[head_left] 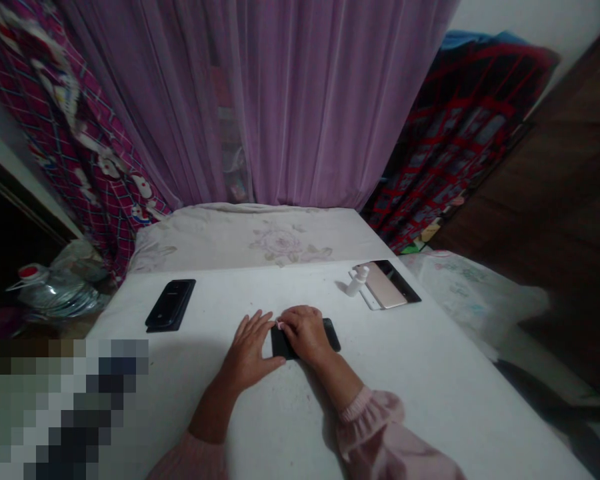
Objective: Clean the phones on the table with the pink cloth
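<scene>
My right hand [306, 333] lies palm-down over a black smartphone [331, 334], covering most of it, with only its left and right ends showing. My left hand [249, 351] rests flat on the white table [280, 407] with its fingers spread, its thumb reaching the phone's near left edge. A small pink bit [280, 325] shows at the right hand's fingertips; I cannot tell what it is. Farther left lies a second black smartphone [171, 305], apart from both hands.
At the table's far right, a rose-gold phone [383, 285] lies on a dark tablet [403, 278], with a small white spray bottle [357, 281] beside it. A floral cushion [255, 238] backs the table, below a purple curtain [255, 100]. A plastic water jug [55, 293] stands on the floor at left.
</scene>
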The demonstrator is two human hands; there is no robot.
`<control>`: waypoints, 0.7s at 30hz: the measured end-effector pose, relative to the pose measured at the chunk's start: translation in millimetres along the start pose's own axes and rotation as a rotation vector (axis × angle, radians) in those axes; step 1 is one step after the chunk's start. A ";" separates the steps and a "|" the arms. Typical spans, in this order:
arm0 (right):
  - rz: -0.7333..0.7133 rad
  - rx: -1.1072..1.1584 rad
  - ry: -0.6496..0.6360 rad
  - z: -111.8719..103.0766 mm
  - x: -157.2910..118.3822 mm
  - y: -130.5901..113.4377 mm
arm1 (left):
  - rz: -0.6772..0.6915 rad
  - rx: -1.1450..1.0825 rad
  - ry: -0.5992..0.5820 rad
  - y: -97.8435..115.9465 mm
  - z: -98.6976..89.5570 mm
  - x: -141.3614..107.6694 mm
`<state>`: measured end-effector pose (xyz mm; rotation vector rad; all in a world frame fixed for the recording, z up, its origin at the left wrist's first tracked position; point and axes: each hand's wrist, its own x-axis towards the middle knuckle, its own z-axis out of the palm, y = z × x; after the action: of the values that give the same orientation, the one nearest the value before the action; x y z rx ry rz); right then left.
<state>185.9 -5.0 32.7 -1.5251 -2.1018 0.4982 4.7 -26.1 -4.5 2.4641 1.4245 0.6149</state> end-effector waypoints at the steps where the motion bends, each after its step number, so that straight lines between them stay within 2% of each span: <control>1: -0.006 -0.012 -0.003 -0.2 0.5 -0.4 | -0.001 0.000 0.006 0.7 -0.3 0.0; 5: -0.007 -0.063 0.000 -8.5 -1.9 11.8 | -0.005 0.008 0.005 3.1 -2.7 0.4; 13: 0.107 -0.129 0.050 -42.7 -16.7 60.8 | 0.004 0.011 0.005 1.8 -3.3 0.8; 21: 0.108 -0.082 0.033 -44.7 -17.1 77.5 | 0.049 0.055 0.010 -1.6 1.2 -1.5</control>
<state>276.1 2.9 22.9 -1.6880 -2.0459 0.4267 3.3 -26.5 -6.5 2.5490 1.4061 0.6070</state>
